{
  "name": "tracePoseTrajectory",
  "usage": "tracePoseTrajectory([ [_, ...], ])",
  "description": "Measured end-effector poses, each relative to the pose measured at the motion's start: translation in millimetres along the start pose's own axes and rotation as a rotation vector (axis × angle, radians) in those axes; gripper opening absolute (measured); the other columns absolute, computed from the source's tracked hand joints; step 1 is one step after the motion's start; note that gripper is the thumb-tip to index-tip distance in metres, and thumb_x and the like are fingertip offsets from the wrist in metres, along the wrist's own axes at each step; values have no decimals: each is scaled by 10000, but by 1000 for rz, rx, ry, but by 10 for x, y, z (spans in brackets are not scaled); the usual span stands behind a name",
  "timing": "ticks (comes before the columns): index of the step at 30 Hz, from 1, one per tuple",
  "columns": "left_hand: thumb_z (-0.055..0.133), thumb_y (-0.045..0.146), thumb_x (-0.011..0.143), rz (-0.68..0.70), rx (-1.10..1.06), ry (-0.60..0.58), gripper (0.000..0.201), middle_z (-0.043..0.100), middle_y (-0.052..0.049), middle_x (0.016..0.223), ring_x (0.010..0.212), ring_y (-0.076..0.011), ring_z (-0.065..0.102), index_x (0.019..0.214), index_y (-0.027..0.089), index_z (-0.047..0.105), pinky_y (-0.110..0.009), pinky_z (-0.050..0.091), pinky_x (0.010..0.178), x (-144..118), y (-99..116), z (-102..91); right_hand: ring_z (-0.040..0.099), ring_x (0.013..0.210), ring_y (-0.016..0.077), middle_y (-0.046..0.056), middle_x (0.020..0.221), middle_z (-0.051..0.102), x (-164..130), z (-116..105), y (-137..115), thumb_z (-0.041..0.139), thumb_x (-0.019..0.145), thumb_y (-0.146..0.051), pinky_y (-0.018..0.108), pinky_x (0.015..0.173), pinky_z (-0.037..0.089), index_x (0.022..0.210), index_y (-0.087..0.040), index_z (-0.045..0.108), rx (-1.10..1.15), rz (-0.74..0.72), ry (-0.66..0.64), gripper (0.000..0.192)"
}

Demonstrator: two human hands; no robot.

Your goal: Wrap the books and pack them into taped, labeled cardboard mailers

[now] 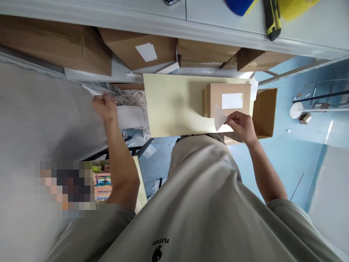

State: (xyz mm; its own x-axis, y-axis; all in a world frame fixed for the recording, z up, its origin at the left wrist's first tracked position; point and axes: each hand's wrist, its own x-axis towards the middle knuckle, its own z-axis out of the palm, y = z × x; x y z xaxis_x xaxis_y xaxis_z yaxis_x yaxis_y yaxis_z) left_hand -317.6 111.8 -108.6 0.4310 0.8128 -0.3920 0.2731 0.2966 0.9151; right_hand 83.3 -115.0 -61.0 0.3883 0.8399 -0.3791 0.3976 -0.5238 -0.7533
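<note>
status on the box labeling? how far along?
Done: the small box on the cream tabletop already carries a white label. In hand: the right hand pinches a translucent sheet at the box's front edge; the left hand grips white paper. Left: I cannot tell.

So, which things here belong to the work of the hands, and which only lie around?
In use:
- right hand pinching a white slip
- small labelled box on the yellow board
- left hand on the grey sheet

Lying about:
- cartons under the shelf
- open carton
- paper strips
</note>
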Motion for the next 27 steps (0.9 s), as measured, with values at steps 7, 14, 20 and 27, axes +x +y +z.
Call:
tracePoseTrajectory([
  [7,838,672,983,-73,-206,-103,506,843,-76,1185,1163,-240,815,1193,249,654,-421,666,1037,-102,-89,1380,804,841,250,40,850,818,58,-13,171,786,869,-419,406,827,687,859,-253,738,13,-71,-2,173],
  [14,807,733,959,2,-368,-88,536,782,-128,1380,1395,-285,722,1100,262,592,-420,606,1131,-345,-136,2908,807,995,253,86,1179,828,16,45,243,718,1012,-370,415,911,711,993,-272,767,-77,-282,-55,111],
  [20,806,668,922,-101,-388,56,492,786,-58,1291,1241,-235,761,1078,287,536,-361,629,1002,-193,-74,3244,802,1178,293,104,1414,789,19,-153,507,767,1056,-378,468,1010,709,1163,-287,803,-65,-361,-195,145],
  [27,864,571,857,-171,-440,132,450,806,-37,1116,1163,-245,788,1057,270,596,-336,631,930,-59,-88,3542,724,832,192,65,1155,774,559,-835,988,698,1123,-392,391,827,649,1104,-264,815,10,-254,34,174],
])
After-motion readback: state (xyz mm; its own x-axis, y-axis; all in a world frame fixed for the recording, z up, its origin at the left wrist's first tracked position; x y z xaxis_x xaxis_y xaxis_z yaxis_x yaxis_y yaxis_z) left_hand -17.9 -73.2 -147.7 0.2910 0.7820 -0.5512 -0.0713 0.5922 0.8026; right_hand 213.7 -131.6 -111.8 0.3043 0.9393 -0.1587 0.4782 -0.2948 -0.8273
